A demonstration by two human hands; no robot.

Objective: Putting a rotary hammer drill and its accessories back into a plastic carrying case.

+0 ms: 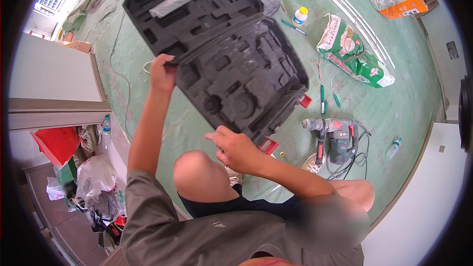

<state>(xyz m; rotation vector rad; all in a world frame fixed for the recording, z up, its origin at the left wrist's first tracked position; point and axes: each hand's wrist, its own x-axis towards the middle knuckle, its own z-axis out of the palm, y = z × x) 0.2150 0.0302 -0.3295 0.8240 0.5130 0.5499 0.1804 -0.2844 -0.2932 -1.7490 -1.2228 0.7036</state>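
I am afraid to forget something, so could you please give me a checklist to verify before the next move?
1. Black case open: ok, both halves are spread.
2. Left hand holding the case: ok, at its edge near the hinge.
3. Right hand gripping it: cannot tell, it is at the near edge.
4. Red latches fastened: not ok, undone.
5. Drill apart from the case: ok, on the floor.
6. Drill cable neatly wound: not ok, loose loops.

Left grip (163, 73) outstretched; right grip (235, 149) lower, partly curled.
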